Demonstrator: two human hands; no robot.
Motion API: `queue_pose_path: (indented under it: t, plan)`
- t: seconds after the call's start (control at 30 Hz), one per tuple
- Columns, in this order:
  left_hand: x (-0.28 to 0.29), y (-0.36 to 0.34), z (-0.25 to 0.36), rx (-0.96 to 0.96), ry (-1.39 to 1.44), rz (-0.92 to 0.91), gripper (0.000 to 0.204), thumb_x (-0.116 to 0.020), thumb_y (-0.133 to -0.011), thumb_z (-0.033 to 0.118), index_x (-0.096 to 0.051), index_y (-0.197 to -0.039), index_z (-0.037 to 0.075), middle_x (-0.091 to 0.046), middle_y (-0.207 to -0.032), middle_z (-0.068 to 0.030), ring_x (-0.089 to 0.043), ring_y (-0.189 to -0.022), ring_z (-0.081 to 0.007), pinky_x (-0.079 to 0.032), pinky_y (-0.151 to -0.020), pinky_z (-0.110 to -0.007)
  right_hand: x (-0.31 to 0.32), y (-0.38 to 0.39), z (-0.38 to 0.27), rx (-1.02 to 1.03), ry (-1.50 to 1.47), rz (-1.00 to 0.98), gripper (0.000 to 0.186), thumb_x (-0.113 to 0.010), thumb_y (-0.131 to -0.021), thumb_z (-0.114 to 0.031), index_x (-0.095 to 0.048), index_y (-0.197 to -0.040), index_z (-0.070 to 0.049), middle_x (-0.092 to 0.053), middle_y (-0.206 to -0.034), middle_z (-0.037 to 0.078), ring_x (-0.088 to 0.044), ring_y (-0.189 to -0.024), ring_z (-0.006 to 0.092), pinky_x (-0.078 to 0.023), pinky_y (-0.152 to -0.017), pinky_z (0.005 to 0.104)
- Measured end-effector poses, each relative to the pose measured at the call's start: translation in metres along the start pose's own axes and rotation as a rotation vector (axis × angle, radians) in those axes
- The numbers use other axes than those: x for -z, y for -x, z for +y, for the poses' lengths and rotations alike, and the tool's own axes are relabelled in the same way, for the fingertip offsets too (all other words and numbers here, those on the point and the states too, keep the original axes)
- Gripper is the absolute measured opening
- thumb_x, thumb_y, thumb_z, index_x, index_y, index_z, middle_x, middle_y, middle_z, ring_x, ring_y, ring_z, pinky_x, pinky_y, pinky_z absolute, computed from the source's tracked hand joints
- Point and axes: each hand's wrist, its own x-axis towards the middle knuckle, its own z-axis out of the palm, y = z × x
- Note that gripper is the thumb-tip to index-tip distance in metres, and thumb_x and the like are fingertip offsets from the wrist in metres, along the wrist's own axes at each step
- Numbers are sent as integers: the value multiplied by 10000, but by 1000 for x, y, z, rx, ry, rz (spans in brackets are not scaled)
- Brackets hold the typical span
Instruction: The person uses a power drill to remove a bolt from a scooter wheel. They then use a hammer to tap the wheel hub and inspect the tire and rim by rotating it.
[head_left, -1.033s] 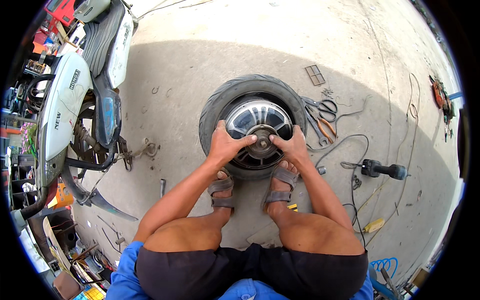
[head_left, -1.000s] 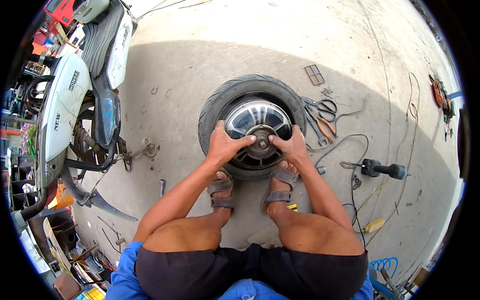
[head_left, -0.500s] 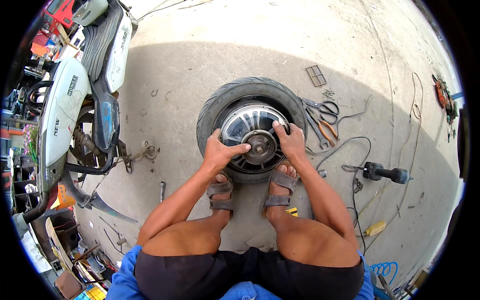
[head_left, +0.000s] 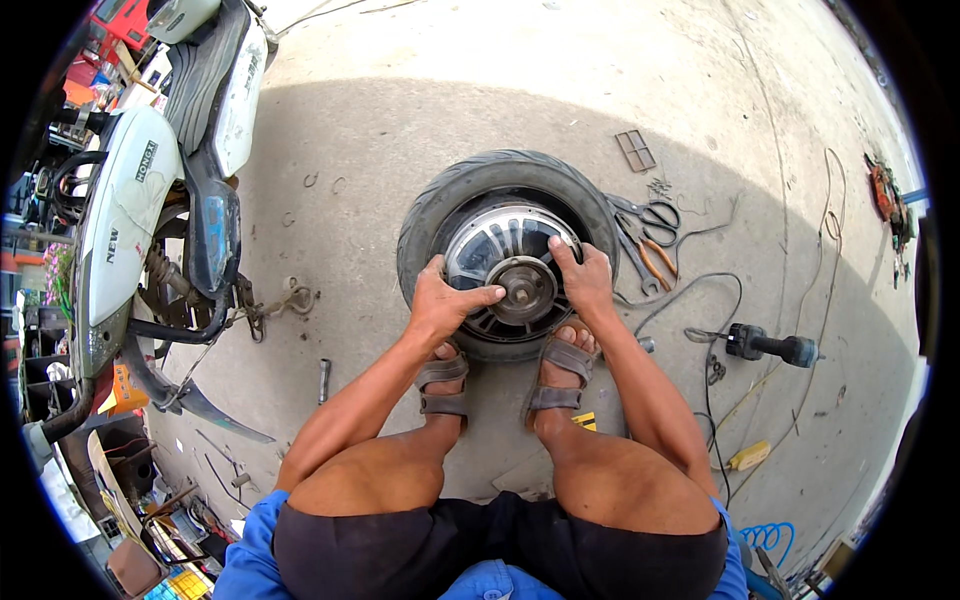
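A scooter wheel with a black tyre (head_left: 425, 215) lies flat on the concrete in front of my feet. Set in its middle is a round silver-and-black hub motor (head_left: 487, 240) with a raised centre and axle stub (head_left: 521, 296). My left hand (head_left: 442, 303) grips the hub motor's left side, its thumb stretched across to the raised centre. On the other side my right hand (head_left: 586, 280) holds the motor's right edge, thumb pressed on its top face. The fingertips of both hands are hidden under the edge.
Right of the wheel lie scissors (head_left: 655, 214), orange-handled pliers (head_left: 660, 262), a spanner (head_left: 636, 262) and a dark cable. A black power tool (head_left: 770, 346) lies farther right. A white scooter (head_left: 130, 220) stands at the left. My sandalled feet (head_left: 562, 372) flank the wheel's near edge.
The wheel and both hands sit very slightly farther right in the picture. Both hands keep the same hold on the hub motor.
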Motion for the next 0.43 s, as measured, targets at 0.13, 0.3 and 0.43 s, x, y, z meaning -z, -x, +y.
queue_pose_path:
  t: [0.13, 0.3, 0.43]
  plan:
    - [3, 1, 3, -33, -17, -2, 789, -980, -633, 239, -585, -1216, -115, -706, -1129, -205, -689, -1034, -247, -551, -919, -338, 0, 6, 2, 21, 17, 33, 678, -709, -903, -579, -598, -741, 70, -632, -696, 260, -619, -656, 344, -476, -671, 493]
    - [16, -1, -3, -59, -48, -4, 793, -980, -632, 232, -585, -1231, -105, -708, -1140, -193, -684, -1040, -236, -544, -928, -331, -3, 13, 0, 38, -26, -19, 642, -706, -922, -550, -565, -766, 57, -607, -695, 219, -555, -655, 270, -458, -658, 470]
    - [20, -5, -4, -79, -23, -19, 816, -982, -622, 278, -592, -1207, -134, -709, -1114, -236, -696, -1037, -265, -550, -923, -355, -3, 11, 10, 20, -2, -70, 651, -700, -927, -560, -559, -777, 58, -596, -710, 215, -529, -682, 231, -452, -659, 452]
